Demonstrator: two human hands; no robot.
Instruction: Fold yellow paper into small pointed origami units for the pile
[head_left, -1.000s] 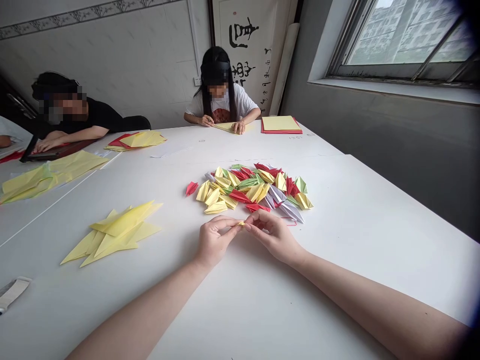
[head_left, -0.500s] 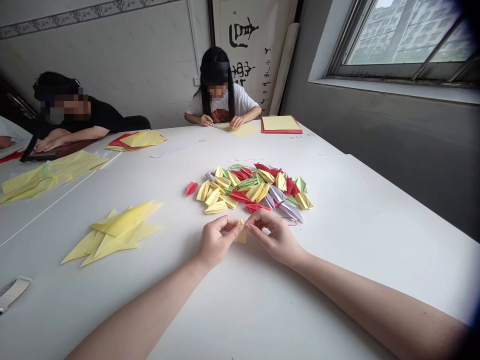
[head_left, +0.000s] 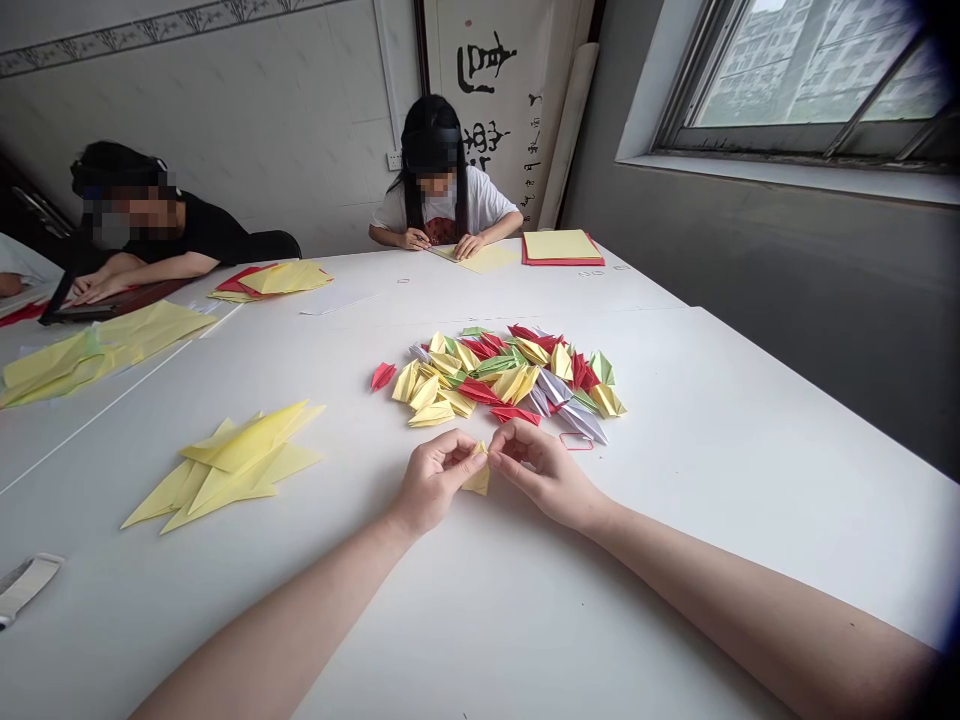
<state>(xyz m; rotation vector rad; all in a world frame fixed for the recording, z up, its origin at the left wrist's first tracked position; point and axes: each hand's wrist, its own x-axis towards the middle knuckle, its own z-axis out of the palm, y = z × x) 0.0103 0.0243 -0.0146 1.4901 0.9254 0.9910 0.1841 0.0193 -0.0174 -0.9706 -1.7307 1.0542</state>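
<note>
A small folded piece of yellow paper (head_left: pixel 477 480) is pinched between the fingertips of my left hand (head_left: pixel 436 480) and my right hand (head_left: pixel 541 472), low over the white table (head_left: pixel 465 620). Its upper part is partly covered by my fingers. Just beyond my hands lies a heap of folded paper pieces (head_left: pixel 510 375) in yellow, red, green and pale purple. A single red folded piece (head_left: pixel 382 376) rests apart at the heap's left. Larger folded yellow sheets (head_left: pixel 232 465) are stacked to the left of my hands.
Across the table one person (head_left: pixel 442 190) handles yellow paper, beside a red and yellow paper stack (head_left: pixel 562 248). Another person (head_left: pixel 180 230) leans over the table at the far left, near more yellow sheets (head_left: pixel 112 345). A white strap (head_left: pixel 28 590) lies at the left edge.
The yellow piece between my hands has tilted, its lower end shifting slightly left and down. My right fingers have moved a little on it. The heap is unchanged.
</note>
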